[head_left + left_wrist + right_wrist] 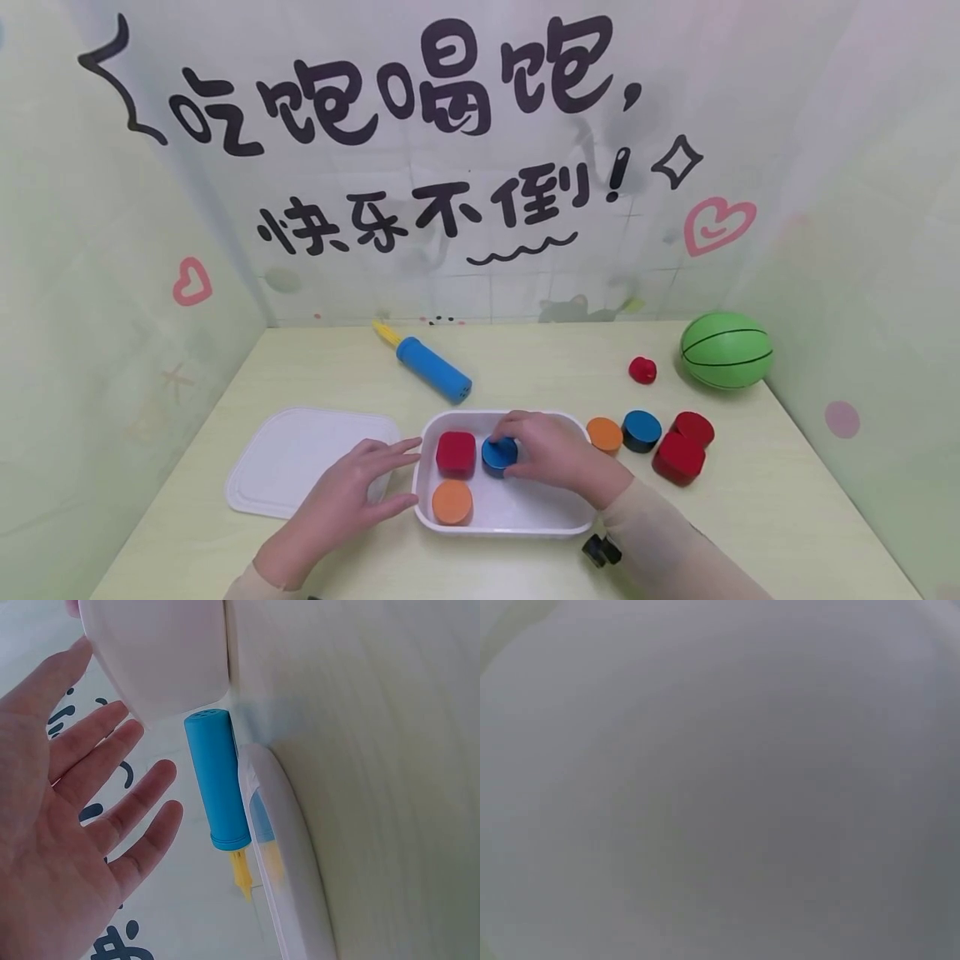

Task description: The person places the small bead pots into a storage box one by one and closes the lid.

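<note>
A white plastic box (pixel 502 531) sits in the middle of the table. Inside it, a red rounded-square block (pixel 456 452) and an orange round block (pixel 452 502) lie toward the left end. My right hand (pixel 551 450) reaches in over the box's right part and pinches a blue round block (pixel 498 460) beside the red one. With fingers spread and nearly straight, my left hand (pixel 352 487) is at the box's left side, fingertips at its wall. The left wrist view shows that hand's palm (pixel 60 847) facing the box (pixel 161 660). Only a blurred pale surface fills the right wrist view.
A white lid (pixel 300 458) lies left of the box, a blue pump (pixel 435 369) behind it. To the right are an orange block (pixel 604 434), a blue block (pixel 642 431), red blocks (pixel 679 458), a small red piece (pixel 642 370) and a green ball (pixel 726 350). A black object (pixel 602 551) lies front right.
</note>
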Tool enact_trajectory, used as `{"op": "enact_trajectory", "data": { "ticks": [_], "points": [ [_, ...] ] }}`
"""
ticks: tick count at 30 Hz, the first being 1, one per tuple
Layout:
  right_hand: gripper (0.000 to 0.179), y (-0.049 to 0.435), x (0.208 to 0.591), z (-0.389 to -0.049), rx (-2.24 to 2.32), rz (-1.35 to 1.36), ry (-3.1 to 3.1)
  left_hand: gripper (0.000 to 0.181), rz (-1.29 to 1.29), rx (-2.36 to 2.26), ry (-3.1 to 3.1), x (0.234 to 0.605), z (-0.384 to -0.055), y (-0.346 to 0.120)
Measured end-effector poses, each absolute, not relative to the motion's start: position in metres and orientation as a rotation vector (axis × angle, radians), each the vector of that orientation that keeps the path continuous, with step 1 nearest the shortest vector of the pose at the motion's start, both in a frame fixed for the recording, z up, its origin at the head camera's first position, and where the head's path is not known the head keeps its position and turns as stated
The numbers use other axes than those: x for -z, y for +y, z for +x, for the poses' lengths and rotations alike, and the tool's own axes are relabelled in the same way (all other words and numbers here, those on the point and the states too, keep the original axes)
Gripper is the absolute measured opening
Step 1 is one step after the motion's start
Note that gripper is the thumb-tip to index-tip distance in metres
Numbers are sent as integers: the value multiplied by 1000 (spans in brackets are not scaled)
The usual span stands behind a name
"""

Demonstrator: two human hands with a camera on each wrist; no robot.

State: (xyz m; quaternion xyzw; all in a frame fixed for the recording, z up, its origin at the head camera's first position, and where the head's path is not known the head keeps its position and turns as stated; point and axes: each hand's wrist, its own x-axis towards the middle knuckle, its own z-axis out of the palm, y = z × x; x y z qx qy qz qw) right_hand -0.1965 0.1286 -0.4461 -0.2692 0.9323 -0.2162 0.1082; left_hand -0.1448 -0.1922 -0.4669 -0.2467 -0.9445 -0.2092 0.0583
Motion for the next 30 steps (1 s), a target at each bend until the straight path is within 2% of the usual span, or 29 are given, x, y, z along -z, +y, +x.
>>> {"op": "enact_trajectory", "data": {
  "ticks": [13, 30],
  "points": [
    [42, 157, 427, -175, 740, -788, 2769, 56, -746, 639, -2859, 469, -146, -194],
    [39, 246, 420, -135, 726, -822, 3066, 56, -740, 607, -2867, 467, -146, -192]
  ]
}}
